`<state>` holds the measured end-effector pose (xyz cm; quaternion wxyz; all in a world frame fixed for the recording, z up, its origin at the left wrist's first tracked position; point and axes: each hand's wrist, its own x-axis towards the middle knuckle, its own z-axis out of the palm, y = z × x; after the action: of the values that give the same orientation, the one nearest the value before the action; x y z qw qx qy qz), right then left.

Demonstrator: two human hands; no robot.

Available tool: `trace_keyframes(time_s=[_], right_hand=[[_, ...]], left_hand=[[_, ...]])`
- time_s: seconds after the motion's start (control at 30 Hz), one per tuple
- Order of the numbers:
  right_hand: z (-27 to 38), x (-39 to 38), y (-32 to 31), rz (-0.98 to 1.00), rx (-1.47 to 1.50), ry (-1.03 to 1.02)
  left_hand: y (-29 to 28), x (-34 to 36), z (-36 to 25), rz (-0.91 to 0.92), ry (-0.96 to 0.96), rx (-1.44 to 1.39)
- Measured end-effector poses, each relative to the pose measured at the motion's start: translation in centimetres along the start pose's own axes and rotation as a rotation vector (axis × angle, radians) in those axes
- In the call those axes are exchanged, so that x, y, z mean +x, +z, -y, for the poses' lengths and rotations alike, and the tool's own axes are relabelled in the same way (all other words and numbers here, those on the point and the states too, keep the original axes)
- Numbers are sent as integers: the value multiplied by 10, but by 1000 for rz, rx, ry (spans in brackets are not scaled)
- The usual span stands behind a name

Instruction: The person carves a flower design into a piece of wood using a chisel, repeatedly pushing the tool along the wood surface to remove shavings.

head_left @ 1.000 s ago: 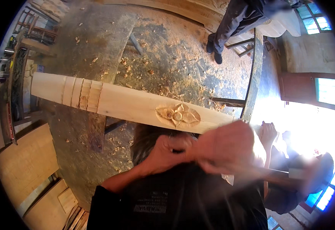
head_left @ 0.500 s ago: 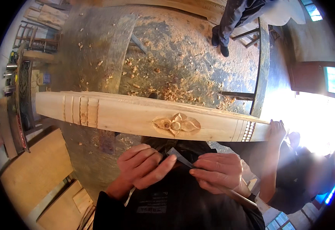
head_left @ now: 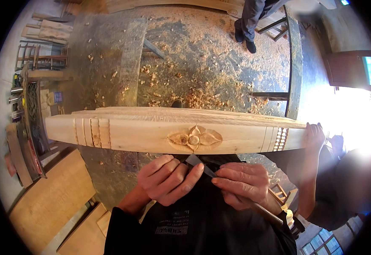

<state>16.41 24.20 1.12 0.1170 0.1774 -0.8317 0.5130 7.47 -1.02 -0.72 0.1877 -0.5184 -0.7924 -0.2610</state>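
Note:
A long pale wooden beam (head_left: 245,136) crosses the view, with a carved four-petal flower (head_left: 194,138) at its middle and carved bands at either side. Just below it, my left hand (head_left: 170,178) has its fingers closed on the tip of a flat metal chisel blade (head_left: 194,160). My right hand (head_left: 240,182) grips the same chisel further back, with a wooden shaft (head_left: 267,213) running from under its palm to the lower right. At the beam's right end a co-worker's hand (head_left: 315,138) rests on the wood.
The co-worker (head_left: 351,182) is close on my right. Another person's legs (head_left: 249,25) are at the back beside a trestle (head_left: 291,76). Wood shavings (head_left: 202,97) litter the floor. Boards (head_left: 54,197) and tools (head_left: 22,97) line the left side.
My blurred right hand has moved down and my two hands are now drawn round the chisel blade. The beam, slanted earlier, now lies nearly level in the shifted view.

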Motion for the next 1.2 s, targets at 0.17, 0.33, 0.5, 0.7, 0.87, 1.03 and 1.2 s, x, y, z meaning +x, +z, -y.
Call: trace_keyframes(time_s=[0.17, 0.33, 0.5, 0.7, 0.87, 1.03, 1.2], right_hand=[[-1, 3, 3, 13, -10, 19], [-6, 5, 4, 50, 5, 13], [-3, 12, -2, 49, 138, 14], [-5, 4, -4, -35, 115, -4], [-4, -4, -10, -135, 89, 23], [-9, -9, -20, -155, 53, 17], [-6, -5, -22, -197, 34, 59]], left_hand=[[-4, 4, 2, 36, -14, 48], [-6, 1, 3, 45, -17, 71], [-11, -1, 5, 35, -38, 109], [-13, -2, 15, 32, -22, 227], [-12, 3, 32, -4, -52, 327], [-20, 12, 26, 110, -90, 259], [-6, 25, 33, -11, 58, 198]])
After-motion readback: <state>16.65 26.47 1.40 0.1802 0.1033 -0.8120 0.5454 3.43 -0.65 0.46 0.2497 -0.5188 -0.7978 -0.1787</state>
